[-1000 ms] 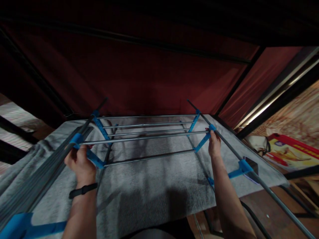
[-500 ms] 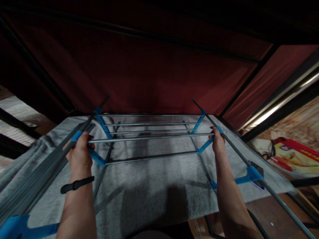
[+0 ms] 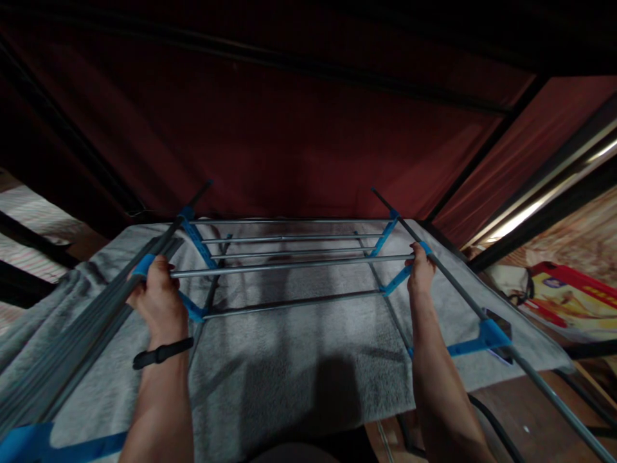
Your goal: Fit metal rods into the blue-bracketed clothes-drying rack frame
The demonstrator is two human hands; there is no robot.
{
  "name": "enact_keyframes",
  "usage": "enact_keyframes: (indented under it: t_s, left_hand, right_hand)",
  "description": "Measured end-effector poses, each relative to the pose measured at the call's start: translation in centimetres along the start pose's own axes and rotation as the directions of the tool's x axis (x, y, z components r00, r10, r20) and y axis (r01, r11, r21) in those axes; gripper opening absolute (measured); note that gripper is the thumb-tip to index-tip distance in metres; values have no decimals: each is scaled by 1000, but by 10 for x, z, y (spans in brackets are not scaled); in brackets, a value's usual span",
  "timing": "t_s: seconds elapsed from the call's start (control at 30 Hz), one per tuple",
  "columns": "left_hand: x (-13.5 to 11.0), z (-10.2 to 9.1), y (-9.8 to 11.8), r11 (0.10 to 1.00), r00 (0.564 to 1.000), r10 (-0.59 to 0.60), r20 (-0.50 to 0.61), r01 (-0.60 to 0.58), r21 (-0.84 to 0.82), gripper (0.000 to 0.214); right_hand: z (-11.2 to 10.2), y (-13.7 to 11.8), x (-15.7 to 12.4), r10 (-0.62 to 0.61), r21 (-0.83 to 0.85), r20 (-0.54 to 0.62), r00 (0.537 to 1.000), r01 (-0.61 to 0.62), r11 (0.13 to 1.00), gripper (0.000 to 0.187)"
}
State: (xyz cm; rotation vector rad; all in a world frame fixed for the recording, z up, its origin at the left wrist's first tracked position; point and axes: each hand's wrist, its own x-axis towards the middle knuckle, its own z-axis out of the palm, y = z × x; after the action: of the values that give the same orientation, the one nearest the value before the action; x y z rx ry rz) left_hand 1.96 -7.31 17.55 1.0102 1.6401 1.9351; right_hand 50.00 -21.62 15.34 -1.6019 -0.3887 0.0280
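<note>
A partly built rack of grey metal tubes and blue plastic connectors stands on a grey cloth point(image 3: 299, 360). My left hand point(image 3: 158, 292) is closed round the left end of a crosswise metal tube point(image 3: 289, 265), by a blue connector point(image 3: 144, 265) on the left side rail. At the tube's other end, my right hand point(image 3: 421, 270) grips it beside a blue connector point(image 3: 425, 248) on the right side rail point(image 3: 456, 286). The tube's ends are hidden by my fingers. Behind it, further crosswise tubes point(image 3: 289, 238) span between blue brackets point(image 3: 384, 236).
A bundle of loose grey tubes point(image 3: 81, 347) lies along the left. Under the right rail's blue connector point(image 3: 495, 333) a phone-like dark object point(image 3: 504, 354) shows in part. A red and yellow package point(image 3: 569, 296) is at the right. Dark red fabric point(image 3: 299, 141) hangs behind.
My left wrist and forearm have shifted slightly right, and the left connector has tipped a little. Both hands keep their hold on the tube; the view has moved slightly.
</note>
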Motion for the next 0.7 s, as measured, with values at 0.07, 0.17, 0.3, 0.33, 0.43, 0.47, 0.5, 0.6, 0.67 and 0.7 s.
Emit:
enact_keyframes:
  t_s: [0.07,0.17,0.3,0.33,0.43,0.47,0.5,0.6,0.67,0.7]
  left_hand:
    - [-1,0,1,1000,1000,3,1,-3,11,26]
    - [-1,0,-1,1000,1000,3,-9,-3,13,26]
    - [-1,0,0,1000,1000,11,2,-11,20,27]
    - [-2,0,2,1000,1000,10,10,-10,23,28]
    - [-5,-1,7,1000,1000,-4,27,3,30,29]
    - [-6,-1,8,999,1000,-4,31,3,33,29]
    - [-5,-1,7,999,1000,-3,30,2,33,30]
    - [-1,-2,-2,999,998,42,39,-42,21,32]
    - [4,-4,-13,990,990,141,31,-141,12,34]
    - [5,-5,-19,982,981,190,34,-191,11,35]
  right_hand:
    - [0,-1,-1,-2,-11,-1,1000,2,1000,31]
    - [0,-2,-2,-7,-33,-1,1000,7,999,31]
    - [1,-3,-3,8,-16,-4,1000,-8,1000,31]
    - [1,-3,-3,11,-10,-6,1000,-11,1000,31]
    - [0,-1,-3,3,0,-7,1000,-3,1000,32]
    - [0,1,-2,-2,6,-2,1000,2,1000,34]
    - [-1,3,-2,-7,15,7,1000,7,1000,36]
    - [-1,9,3,-29,81,44,999,25,996,44]
    - [0,14,6,-61,169,64,996,49,984,50]
    - [0,17,7,-76,225,68,995,59,973,51]
